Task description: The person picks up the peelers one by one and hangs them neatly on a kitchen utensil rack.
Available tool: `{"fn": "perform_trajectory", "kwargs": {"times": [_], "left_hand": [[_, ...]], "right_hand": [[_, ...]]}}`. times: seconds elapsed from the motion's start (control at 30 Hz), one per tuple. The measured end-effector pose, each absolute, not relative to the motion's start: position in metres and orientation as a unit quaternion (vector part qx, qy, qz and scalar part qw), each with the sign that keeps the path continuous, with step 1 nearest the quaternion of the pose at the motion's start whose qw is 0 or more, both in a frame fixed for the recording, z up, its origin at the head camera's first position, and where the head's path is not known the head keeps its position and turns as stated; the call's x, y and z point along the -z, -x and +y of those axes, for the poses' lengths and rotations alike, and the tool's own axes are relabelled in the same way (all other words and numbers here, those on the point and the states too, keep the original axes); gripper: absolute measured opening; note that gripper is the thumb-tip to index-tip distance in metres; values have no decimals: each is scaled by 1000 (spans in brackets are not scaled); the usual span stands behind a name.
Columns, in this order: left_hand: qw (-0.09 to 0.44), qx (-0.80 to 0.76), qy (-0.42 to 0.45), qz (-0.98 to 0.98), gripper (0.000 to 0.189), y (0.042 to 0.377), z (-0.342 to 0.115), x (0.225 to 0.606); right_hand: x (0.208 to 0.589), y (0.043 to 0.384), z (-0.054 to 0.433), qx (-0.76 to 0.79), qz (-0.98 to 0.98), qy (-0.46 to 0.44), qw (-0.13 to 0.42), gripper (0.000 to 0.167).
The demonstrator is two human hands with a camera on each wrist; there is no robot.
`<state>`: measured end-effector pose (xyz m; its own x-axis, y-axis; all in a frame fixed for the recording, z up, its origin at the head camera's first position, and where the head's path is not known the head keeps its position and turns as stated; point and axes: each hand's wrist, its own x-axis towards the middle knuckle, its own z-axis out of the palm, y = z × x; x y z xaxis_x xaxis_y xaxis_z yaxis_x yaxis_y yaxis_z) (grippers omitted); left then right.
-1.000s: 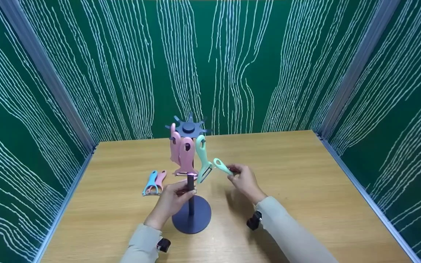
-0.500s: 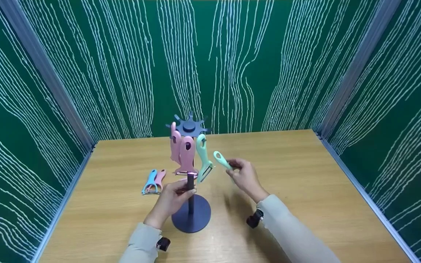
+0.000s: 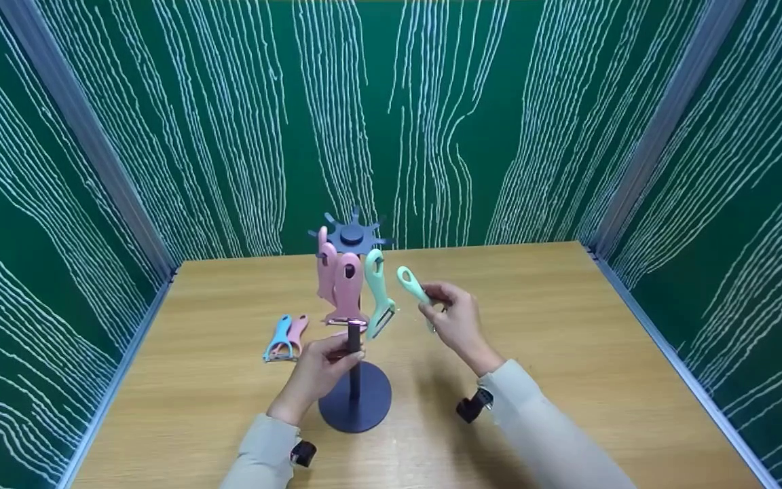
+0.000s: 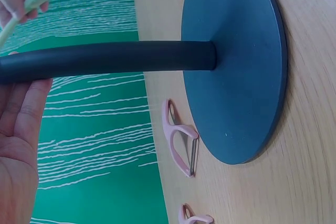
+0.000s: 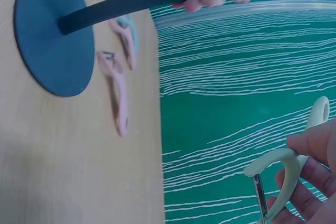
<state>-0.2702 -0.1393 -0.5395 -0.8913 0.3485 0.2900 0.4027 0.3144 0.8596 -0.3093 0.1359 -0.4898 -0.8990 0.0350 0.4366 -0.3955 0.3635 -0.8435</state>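
My left hand (image 3: pixel 320 377) grips the upright pole of a dark round-based stand (image 3: pixel 370 407); the pole shows close up in the left wrist view. Several pink peelers (image 3: pixel 347 295) and a light green peeler (image 3: pixel 377 288) hang by their handle holes from the hooks on its top. To the right of these, my right hand (image 3: pixel 459 326) pinches another light green peeler (image 3: pixel 408 282), raised above the table with its handle loop up and leftward. In the right wrist view, its fork-shaped head (image 5: pixel 273 161) and metal blade show beside my thumb and fingers.
A blue peeler (image 3: pixel 280 334) and a pink peeler (image 3: pixel 300 327) lie together on the wooden table (image 3: pixel 533 312), left of the stand. Another pink peeler (image 5: pixel 118 95) lies near the base in the right wrist view. Green white-streaked walls (image 3: pixel 432 136) enclose the table.
My right hand has lifted the light green peeler higher, and its handle has tilted more upright. The left hand keeps its grip on the pole.
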Motion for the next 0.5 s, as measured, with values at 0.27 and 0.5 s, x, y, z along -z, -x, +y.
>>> {"fn": "perform_trajectory", "kwargs": {"times": [0.27, 0.5], "left_hand": [[19, 536, 225, -813, 24, 270, -140, 539], [12, 537, 225, -813, 24, 271, -140, 540]], "right_hand": [[470, 300, 136, -571, -788, -119, 198, 29], [458, 292, 136, -581, -773, -132, 218, 27]]}}
